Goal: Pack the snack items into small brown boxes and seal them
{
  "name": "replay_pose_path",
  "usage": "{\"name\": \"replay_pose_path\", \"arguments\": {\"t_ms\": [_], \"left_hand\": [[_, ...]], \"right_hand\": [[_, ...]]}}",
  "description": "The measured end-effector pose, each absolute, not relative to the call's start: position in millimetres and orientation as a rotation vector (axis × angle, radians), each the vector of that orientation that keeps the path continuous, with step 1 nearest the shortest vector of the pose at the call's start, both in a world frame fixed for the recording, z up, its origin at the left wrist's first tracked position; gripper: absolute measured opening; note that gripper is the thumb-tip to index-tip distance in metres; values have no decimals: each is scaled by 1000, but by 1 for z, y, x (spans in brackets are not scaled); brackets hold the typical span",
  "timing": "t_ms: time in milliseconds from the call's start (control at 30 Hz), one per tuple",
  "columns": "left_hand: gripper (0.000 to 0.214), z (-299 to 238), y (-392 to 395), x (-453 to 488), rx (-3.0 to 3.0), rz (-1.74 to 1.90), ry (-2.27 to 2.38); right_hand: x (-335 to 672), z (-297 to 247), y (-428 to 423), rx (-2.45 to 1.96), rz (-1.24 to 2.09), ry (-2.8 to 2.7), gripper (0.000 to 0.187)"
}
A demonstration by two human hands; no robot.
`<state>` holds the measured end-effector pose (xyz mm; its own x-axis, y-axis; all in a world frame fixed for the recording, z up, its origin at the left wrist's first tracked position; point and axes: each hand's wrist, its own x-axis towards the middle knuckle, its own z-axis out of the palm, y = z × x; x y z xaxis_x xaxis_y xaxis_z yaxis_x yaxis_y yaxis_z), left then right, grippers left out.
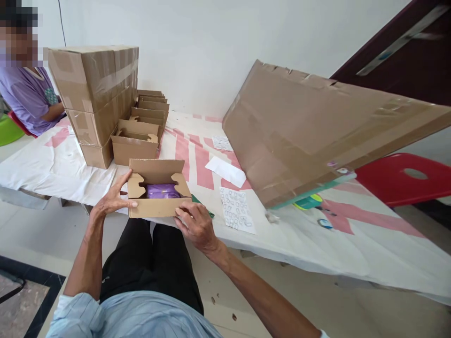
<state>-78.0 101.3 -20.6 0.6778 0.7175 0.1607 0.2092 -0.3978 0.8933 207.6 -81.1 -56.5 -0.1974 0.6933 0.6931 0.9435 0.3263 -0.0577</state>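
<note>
At the table's front edge stands an open cardboard box (155, 207), its lid flap raised at the back and its notched side flaps folded partly inward. A purple packet (162, 190) lies inside. My left hand (114, 196) grips the box's left end, thumb across the front wall and fingers at the side. My right hand (197, 223) is at the front right corner, its curled fingers pressed on the front wall. A dark green object (202, 205) shows partly behind the box; its kind is hidden.
Taped cartons (95, 89) are stacked on the left, beside a row of open boxes (136, 148). A large cardboard sheet (317, 126) leans at right above a tape roll (324, 223). Sticker sheets (237, 210) lie on the table. Another person (26, 94) sits far left; a red chair (398, 180) stands right.
</note>
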Motion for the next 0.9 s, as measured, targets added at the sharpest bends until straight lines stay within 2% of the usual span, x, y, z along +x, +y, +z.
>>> {"name": "replay_pose_path", "arguments": {"t_ms": [167, 367, 567, 733, 900], "left_hand": [[127, -17, 99, -77, 1964, 646, 725], [127, -16, 95, -77, 1947, 671, 749], [126, -18, 92, -77, 1906, 688, 772], [127, -21, 90, -76, 1911, 714, 750], [129, -22, 85, -77, 1951, 715, 732]], "right_hand": [[209, -56, -82, -1375, -454, -1977, 14], [203, -18, -57, -1362, -328, -2116, 24], [202, -2, -41, -1415, -450, -2259, 24], [223, 11, -48, -1675, -646, -2140, 26], [234, 29, -39, -2011, -457, -2230, 17]]}}
